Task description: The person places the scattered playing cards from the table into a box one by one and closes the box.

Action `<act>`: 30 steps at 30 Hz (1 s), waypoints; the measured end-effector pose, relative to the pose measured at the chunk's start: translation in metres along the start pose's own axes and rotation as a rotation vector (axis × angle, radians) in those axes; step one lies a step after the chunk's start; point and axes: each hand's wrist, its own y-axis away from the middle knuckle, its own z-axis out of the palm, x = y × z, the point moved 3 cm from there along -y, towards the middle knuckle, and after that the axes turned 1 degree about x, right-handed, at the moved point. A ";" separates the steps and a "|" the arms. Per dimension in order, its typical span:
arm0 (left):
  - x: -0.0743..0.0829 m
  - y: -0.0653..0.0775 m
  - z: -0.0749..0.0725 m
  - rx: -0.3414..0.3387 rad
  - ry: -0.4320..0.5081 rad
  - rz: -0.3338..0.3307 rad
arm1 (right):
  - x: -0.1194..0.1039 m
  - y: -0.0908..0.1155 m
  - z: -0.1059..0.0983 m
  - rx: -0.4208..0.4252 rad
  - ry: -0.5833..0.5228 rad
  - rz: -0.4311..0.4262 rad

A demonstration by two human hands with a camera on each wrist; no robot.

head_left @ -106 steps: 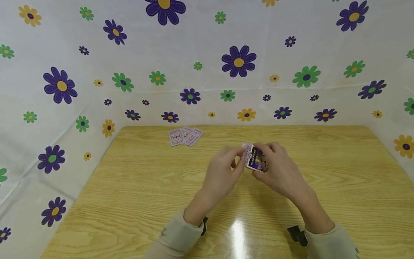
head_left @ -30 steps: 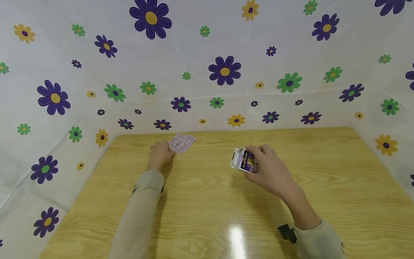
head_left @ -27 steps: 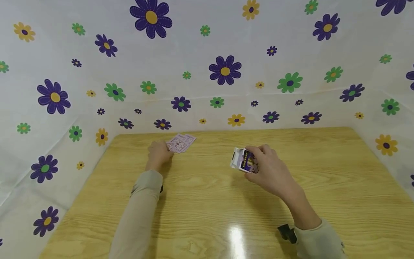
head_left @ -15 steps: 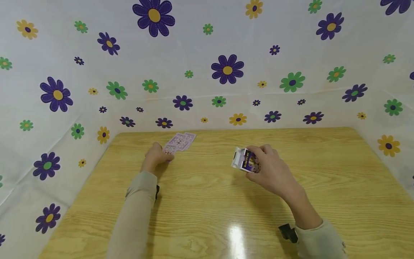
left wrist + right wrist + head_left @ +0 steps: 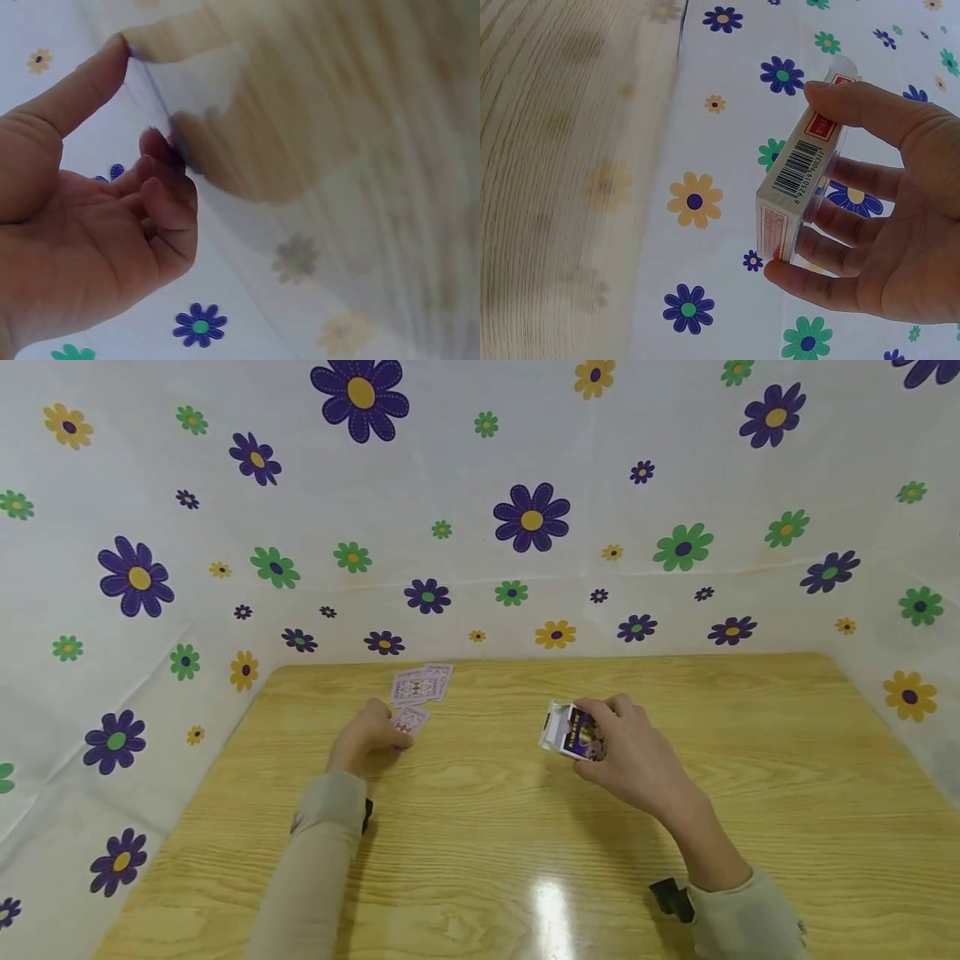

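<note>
My left hand [image 5: 367, 735] pinches a playing card [image 5: 411, 719], its patterned back up, just over the table at the left. In the left wrist view the card [image 5: 152, 86] shows nearly edge-on between thumb and curled fingers. Behind it, face down and overlapping, lie a few more playing cards [image 5: 417, 688]. My right hand [image 5: 641, 760] holds a card box [image 5: 577, 732] above the table, its white flap open toward the left. The right wrist view shows the box's barcode side [image 5: 799, 166], with the thumb at one end and the fingers round the other side.
The wood-grain table [image 5: 480, 827] reflects a bright light near its front. A white cloth [image 5: 465, 468] printed with purple, green and yellow flowers hangs behind and along both sides of it.
My left hand has left the box for the cards at the back left, then drawn one card toward me, apart from the others. The right hand still holds the box in about the same place.
</note>
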 end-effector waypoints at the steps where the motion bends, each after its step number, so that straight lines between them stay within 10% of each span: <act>1: 0.002 0.001 0.001 -0.008 0.000 -0.002 | 0.000 0.000 0.000 0.002 0.003 -0.002; 24: 0.033 0.040 0.026 -0.087 -0.277 0.082 | 0.001 0.000 0.003 -0.011 0.020 0.001; 30: 0.045 0.049 0.040 -0.115 -0.169 0.104 | 0.001 -0.001 0.005 -0.013 0.025 0.000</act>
